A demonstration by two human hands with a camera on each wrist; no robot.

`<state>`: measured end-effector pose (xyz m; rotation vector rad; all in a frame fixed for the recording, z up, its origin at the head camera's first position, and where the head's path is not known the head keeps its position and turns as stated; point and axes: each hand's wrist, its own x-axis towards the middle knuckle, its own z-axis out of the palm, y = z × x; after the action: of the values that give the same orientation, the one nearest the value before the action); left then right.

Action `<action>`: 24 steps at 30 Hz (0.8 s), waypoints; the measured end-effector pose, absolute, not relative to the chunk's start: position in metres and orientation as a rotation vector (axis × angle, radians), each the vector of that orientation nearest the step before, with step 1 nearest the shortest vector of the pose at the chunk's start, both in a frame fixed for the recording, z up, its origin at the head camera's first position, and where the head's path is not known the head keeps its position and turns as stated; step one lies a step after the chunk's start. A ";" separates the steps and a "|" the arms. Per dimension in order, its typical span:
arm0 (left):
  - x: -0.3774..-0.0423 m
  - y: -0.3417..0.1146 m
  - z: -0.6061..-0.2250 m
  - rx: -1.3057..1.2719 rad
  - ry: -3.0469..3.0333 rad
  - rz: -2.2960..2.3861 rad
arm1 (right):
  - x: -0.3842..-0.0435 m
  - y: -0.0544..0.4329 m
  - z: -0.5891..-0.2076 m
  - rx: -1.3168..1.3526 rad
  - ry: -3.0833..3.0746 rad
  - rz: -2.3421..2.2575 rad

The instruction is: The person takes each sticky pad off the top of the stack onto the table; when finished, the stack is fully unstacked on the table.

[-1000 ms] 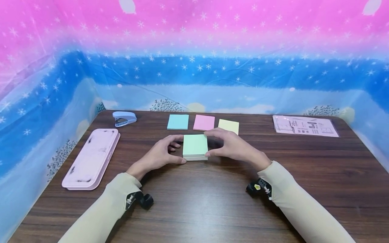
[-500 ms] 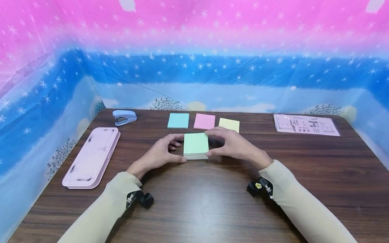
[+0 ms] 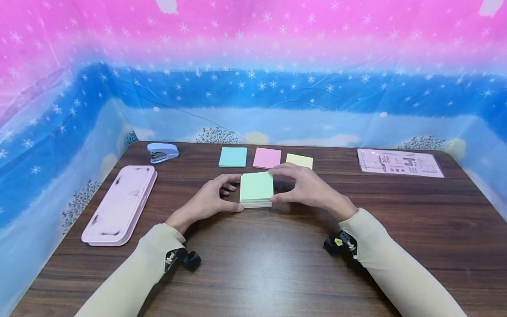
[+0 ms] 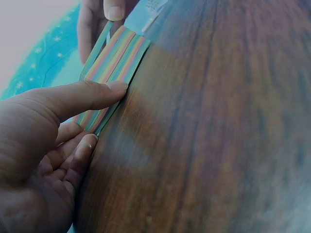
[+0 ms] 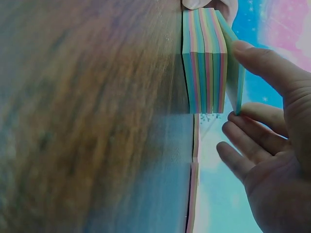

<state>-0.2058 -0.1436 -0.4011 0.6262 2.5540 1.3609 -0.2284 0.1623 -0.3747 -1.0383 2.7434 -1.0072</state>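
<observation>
In the middle of the table stands a stack of sticky note pads (image 5: pixel 204 73), its sides striped in pink, yellow, green and blue. My left hand (image 3: pixel 202 200) grips the stack's left side, thumb on the near face and fingers at the far side. On top is a light green sticky note pad (image 3: pixel 256 186). My right hand (image 3: pixel 310 187) pinches this pad at its right edge between thumb and index finger. That edge is tilted up off the stack, with a wedge-shaped gap below it in the right wrist view, while the left edge stays low.
Behind the stack lie a blue pad (image 3: pixel 233 157), a pink pad (image 3: pixel 267 157) and a yellow pad (image 3: pixel 299 161), partly behind my right hand. A pink pencil case (image 3: pixel 119 204) and a blue stapler (image 3: pixel 163 152) are at left. A flat printed packet (image 3: pixel 400 163) lies back right.
The right edge of the green pad has risen slightly with my right hand. My left hand keeps its hold on the stack, and the head view has shifted a little.
</observation>
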 end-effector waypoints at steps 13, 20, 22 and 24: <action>-0.205 -0.143 -0.400 0.607 2.541 1.376 | -0.226 0.169 -0.365 -1.019 2.790 -1.070; -0.205 -0.143 -0.402 0.597 2.543 1.372 | -0.225 0.178 -0.359 -0.990 2.831 -1.082; -0.205 -0.143 -0.401 0.596 2.542 1.373 | -0.225 0.182 -0.357 -0.983 2.840 -1.083; -0.205 -0.143 -0.401 0.596 2.545 1.373 | -0.225 0.185 -0.355 -0.978 2.849 -1.078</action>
<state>-0.2054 -0.1429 -0.4013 0.5958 2.5445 1.3729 -0.2248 0.1854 -0.3554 -0.9777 2.8487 -1.0784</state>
